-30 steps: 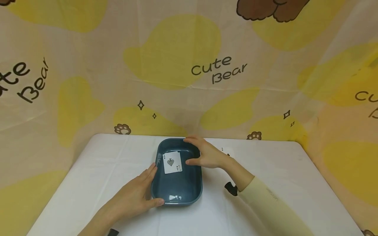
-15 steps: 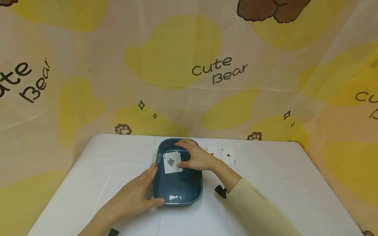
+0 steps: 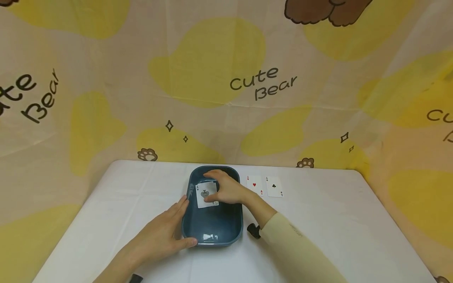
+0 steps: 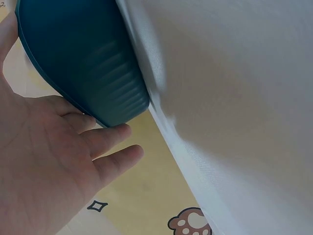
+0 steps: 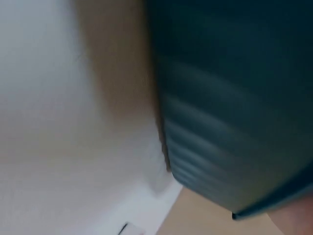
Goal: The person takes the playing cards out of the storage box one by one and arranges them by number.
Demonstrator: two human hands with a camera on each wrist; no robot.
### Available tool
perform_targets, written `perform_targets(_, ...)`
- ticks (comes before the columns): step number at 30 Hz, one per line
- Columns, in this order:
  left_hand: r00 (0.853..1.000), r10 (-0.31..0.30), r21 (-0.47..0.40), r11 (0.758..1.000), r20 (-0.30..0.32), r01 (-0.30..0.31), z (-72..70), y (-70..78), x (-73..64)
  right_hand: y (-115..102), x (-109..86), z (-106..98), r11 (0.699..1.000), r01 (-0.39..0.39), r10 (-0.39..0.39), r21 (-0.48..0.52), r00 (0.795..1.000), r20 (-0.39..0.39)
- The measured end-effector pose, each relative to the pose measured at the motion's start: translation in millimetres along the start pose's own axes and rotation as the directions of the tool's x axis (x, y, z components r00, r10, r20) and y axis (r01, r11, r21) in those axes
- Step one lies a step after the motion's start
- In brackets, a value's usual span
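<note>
A dark blue rectangular tray (image 3: 212, 226) stands on the white table, its ribbed outer wall visible in both wrist views. Inside, toward its upper left, lie playing cards (image 3: 201, 202), the ace of spades on top and a corner of another showing beneath. My left hand (image 3: 161, 236) touches the tray at its left side, fingers fairly straight along the rim and thumb on the near rim. My right hand (image 3: 230, 190) reaches in over the right wall, thumb overlapping the ace of spades and fingers spread beyond its far edge.
To the right of the tray, an ace of hearts (image 3: 254, 185) and an ace of clubs (image 3: 274, 186) lie face up on the white table (image 3: 336, 220). A patterned yellow and beige cloth (image 3: 212, 78) hangs behind the table.
My right hand has moved left from the tray's right rim to over the cards inside, uncovering the aces of hearts and clubs on the table. My left hand has stayed put.
</note>
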State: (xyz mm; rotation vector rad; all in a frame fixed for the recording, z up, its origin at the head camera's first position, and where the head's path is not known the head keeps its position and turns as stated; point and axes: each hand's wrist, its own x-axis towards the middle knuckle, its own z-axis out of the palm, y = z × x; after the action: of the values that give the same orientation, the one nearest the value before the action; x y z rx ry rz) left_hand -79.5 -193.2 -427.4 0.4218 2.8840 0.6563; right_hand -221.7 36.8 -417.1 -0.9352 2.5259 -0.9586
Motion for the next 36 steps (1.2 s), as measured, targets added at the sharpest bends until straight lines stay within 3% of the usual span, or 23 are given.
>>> perform_targets(7,1.0,-0.001,0.003,1.0,0.002,0.001,-0.5,-1.0,0.0,-2,11.6,7,1.0,-0.015,0.015,0.01,1.0,0.021)
perform_targets(16,1.0,0.016,0.008,1.0,-0.001,-0.016,-4.6,-0.9,-0.5,2,22.3,14,0.994,-0.016,0.022,-0.109,0.998,0.053)
perform_targets(36,1.0,-0.001,-0.001,1.0,0.0,0.001,-2.4,-0.4,-0.7,9,30.2,22,0.969,-0.076,0.102,-0.237,0.99,0.1)
